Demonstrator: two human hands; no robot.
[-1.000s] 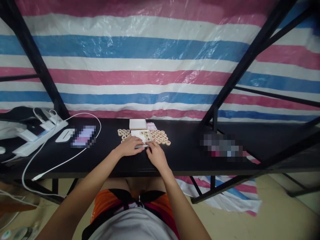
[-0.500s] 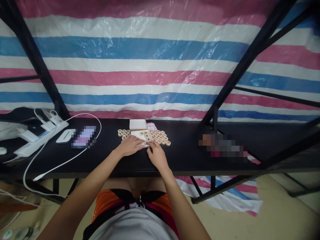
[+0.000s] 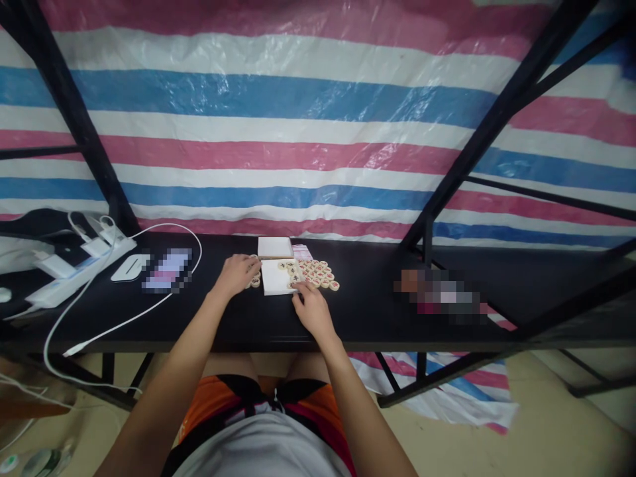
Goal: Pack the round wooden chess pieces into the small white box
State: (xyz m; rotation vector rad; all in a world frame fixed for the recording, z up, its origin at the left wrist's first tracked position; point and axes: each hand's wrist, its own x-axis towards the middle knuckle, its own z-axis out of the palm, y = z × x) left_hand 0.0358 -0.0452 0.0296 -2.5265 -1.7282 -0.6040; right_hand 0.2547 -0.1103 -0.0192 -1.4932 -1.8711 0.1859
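The fingers [image 3: 252, 263] of your left hand [image 3: 237, 273] lie close together and bend over the dark-marked discs [image 3: 255, 281] just left of the frame's centre, below the middle; you cover most of that group, and I cannot tell whether you grip one. Your right hand [image 3: 312, 305] rests at the lower right corner of the open white box [image 3: 278, 283], its thumb apart from the forefinger; whether they pinch anything, I cannot tell.

The box lies on the black table [image 3: 362, 305] in the lower centre of the frame, between your hands, with a few dark-marked discs [image 3: 289, 267] in its right part. Just above it in the frame sits a second white box part [image 3: 275, 247]. Red-marked discs [image 3: 318, 273] cluster along its right side, below a pink-and-white paper [image 3: 302, 252]. A white power strip [image 3: 74, 275] lies at the frame's left.
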